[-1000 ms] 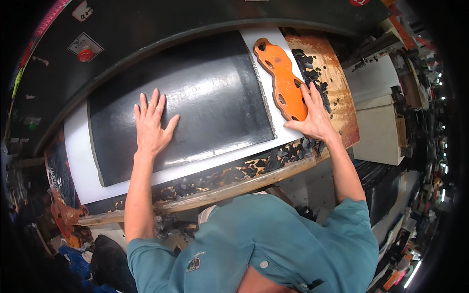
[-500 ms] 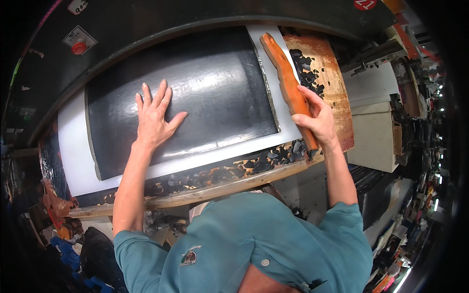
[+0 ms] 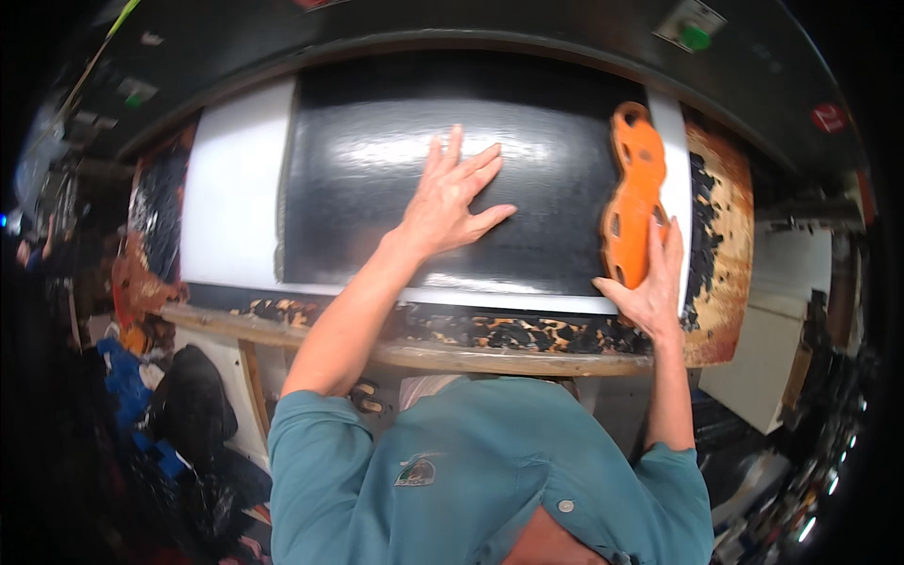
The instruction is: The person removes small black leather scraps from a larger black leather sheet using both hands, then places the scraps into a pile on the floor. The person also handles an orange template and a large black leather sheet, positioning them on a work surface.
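Note:
A glossy black sheet [image 3: 367, 202] lies on a white board [image 3: 235, 188]. My left hand [image 3: 450, 202] rests on the middle of the sheet, palm down, fingers spread. Along the sheet's right edge lies a long orange cutting die [image 3: 638, 184] with a wavy outline and several holes. It sits flat, its length running away from me. My right hand [image 3: 653, 292] grips the die's near end, thumb at the left side and fingers along the right side.
Black scraps [image 3: 527, 331] litter the worktable in front of the board and to its right. A wooden rail [image 3: 471, 358] forms the near edge. Beyond the board runs a dark machine beam [image 3: 395, 28] with a green button [image 3: 695, 38]. A pale cabinet [image 3: 753, 363] stands at the right.
The die has gone from tilted on its side over the white strip to lying flat at the sheet's right edge. My left hand stays spread on the sheet. The view has turned.

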### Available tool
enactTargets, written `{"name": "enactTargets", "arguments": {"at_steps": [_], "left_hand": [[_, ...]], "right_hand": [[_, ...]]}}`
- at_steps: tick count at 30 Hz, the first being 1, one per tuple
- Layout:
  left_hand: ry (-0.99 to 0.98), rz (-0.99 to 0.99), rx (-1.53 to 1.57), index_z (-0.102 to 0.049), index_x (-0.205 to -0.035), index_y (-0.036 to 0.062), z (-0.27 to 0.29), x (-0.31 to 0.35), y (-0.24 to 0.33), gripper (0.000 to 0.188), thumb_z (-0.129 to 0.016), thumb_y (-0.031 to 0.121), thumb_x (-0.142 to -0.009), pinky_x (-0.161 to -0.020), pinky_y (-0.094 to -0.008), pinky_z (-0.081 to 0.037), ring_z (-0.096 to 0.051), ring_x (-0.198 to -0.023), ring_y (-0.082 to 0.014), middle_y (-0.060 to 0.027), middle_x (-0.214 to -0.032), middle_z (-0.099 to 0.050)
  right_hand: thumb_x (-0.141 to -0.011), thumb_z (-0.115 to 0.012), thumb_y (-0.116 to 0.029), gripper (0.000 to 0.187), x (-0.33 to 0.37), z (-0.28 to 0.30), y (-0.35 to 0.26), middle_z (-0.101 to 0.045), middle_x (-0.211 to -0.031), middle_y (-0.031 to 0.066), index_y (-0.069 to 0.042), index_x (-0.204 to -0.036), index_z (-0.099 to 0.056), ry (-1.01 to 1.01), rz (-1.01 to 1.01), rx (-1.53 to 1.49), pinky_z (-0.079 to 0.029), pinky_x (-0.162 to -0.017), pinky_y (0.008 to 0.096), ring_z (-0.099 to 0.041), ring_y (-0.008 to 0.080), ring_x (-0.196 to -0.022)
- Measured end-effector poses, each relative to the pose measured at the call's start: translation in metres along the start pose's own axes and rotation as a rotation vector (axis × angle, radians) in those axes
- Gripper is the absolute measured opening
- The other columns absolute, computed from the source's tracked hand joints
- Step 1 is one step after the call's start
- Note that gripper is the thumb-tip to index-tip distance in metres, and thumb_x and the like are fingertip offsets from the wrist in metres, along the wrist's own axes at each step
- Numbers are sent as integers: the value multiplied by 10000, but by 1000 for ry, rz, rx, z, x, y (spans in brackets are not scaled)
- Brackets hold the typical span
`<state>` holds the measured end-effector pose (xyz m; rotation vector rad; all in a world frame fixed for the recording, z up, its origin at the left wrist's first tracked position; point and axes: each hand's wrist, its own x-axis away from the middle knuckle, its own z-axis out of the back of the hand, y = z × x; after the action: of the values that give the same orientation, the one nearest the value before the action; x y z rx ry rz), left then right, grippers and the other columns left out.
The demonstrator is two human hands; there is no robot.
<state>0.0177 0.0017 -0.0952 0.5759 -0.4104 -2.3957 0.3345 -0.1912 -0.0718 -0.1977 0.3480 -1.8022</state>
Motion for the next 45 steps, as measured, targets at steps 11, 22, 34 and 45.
{"name": "enactTargets", "arguments": {"at_steps": [11, 22, 34, 45], "left_hand": [[184, 412, -327, -465, -1539, -10, 93, 139, -80, 726, -754, 312, -956, -1254, -626, -226, -277, -1524, -565, -344, -1652, -301], [202, 258, -34, -399, -1567, -42, 135, 168, -103, 649, -637, -1, -964, -1250, -557, -302, -375, -1507, -494, -328, -1582, -428], [294, 288, 0, -344, -1554, -124, 122, 172, -111, 685, -504, -137, -888, -1237, -585, -329, -431, -1458, -511, -347, -1497, -500], [280, 316, 58, -366, -1546, -117, 121, 174, -113, 661, -506, -122, -900, -1240, -595, -317, -434, -1459, -507, -332, -1489, -519]], "right_hand": [[-602, -893, -329, 995, 0, 19, -40, -354, -1623, 297, -91, -1514, -574, 60, -150, -443, -366, -1207, 513, -423, 433, -1463], [-540, -933, -350, 939, -34, -59, -261, -439, -1535, 291, -39, -1384, -661, 4, 186, -645, -452, -1114, 511, -469, 413, -1350], [-568, -874, -335, 833, -79, -120, -392, -355, -1455, 377, -19, -1312, -673, 140, 243, -300, -466, -1009, 575, -446, 511, -1222], [-622, -874, -378, 858, -81, -139, -418, -334, -1446, 413, -6, -1360, -645, 203, 217, -209, -442, -1021, 586, -449, 537, -1204]]}}
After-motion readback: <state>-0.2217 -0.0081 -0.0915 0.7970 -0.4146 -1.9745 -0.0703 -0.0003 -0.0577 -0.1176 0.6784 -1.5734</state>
